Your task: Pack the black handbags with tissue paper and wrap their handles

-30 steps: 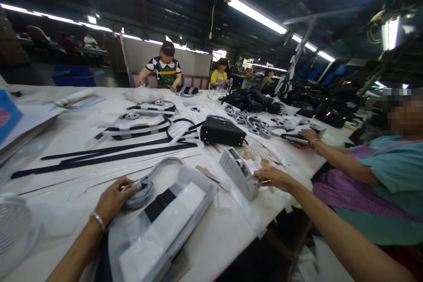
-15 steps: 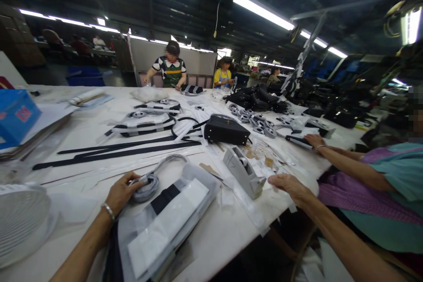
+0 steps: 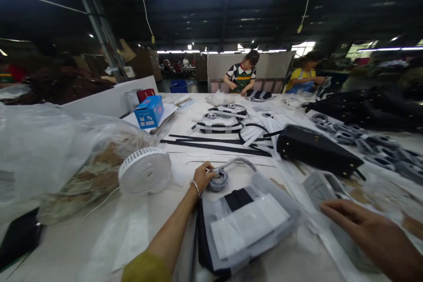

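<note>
Your left hand (image 3: 203, 177) pinches the coiled strap (image 3: 219, 181) by the wrapped package's (image 3: 249, 225) far-left edge; your right hand (image 3: 366, 229) overlaps the tape dispenser (image 3: 319, 185), its hold unclear.

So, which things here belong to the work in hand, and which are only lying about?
Apparently in use:
coiled wrapped strap, at the left hand
film-wrapped package
tape dispenser, by the right hand

Probably just lying about:
white desk fan
blue cardboard box

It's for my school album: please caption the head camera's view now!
Left hand on a grey coil, right hand by a tape dispenser, white fan nearby.
</note>
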The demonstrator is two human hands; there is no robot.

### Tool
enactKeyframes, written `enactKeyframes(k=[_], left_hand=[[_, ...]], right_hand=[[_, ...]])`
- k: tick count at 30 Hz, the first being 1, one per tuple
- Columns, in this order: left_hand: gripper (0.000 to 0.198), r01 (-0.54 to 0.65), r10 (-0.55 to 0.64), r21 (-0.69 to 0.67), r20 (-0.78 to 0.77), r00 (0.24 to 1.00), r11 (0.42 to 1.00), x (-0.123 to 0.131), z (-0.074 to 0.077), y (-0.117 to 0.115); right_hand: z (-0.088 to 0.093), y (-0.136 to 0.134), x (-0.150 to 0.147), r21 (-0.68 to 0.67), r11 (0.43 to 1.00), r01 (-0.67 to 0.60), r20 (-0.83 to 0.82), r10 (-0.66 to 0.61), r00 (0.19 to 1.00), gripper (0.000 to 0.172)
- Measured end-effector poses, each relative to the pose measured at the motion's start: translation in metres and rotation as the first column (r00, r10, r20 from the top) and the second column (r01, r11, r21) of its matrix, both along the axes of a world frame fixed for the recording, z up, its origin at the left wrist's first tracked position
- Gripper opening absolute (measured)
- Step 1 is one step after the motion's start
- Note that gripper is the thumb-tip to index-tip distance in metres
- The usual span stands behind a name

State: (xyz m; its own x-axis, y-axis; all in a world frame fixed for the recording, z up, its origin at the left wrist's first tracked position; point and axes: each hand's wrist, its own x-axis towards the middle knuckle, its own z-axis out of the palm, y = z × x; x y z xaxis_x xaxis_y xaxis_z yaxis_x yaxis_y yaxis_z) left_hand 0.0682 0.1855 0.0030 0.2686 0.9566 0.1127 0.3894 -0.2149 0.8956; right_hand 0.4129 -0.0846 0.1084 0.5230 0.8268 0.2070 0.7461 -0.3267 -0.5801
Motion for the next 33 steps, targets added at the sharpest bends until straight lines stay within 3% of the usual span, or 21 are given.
enactKeyframes(k=[3,6,10,12,14,16,21,33], left_hand=[[0.010,0.002,-0.002,0.014,0.002,1.000,1.000,-0.001,-0.001,-0.003],[0.008,0.014,-0.014,0.021,0.009,1.000,1.000,-0.001,0.000,-0.004],[0.005,0.020,-0.020,0.046,0.014,1.000,0.999,-0.001,0.001,-0.005],[0.005,0.019,-0.020,0.066,0.015,1.000,0.998,-0.001,0.001,-0.005],[0.006,0.019,-0.021,0.086,0.021,1.000,0.996,-0.001,0.000,-0.005],[0.007,0.018,-0.021,0.102,0.028,0.999,0.995,-0.002,0.000,-0.005],[0.004,0.012,-0.018,0.137,0.043,0.999,0.990,-0.001,-0.001,-0.006],[0.003,0.022,-0.026,0.182,0.023,0.999,0.983,0.002,-0.003,-0.007]], right_hand=[[0.038,0.050,-0.064,-0.044,0.994,-0.103,-0.141,0.096,0.985,0.035],[0.049,0.100,-0.112,0.032,0.963,-0.268,-0.398,0.258,0.880,0.037],[0.019,0.169,-0.163,0.150,0.897,-0.416,-0.699,0.394,0.597,0.031],[-0.001,0.197,-0.182,0.115,0.889,-0.444,-0.794,0.351,0.497,0.027],[-0.018,0.217,-0.194,0.081,0.898,-0.432,-0.842,0.294,0.452,0.030],[-0.029,0.230,-0.200,0.067,0.919,-0.390,-0.855,0.254,0.451,0.033],[-0.044,0.242,-0.202,0.002,0.927,-0.374,-0.827,0.212,0.521,0.021],[-0.052,0.254,-0.201,-0.214,0.877,-0.429,-0.725,0.152,0.672,0.020]])
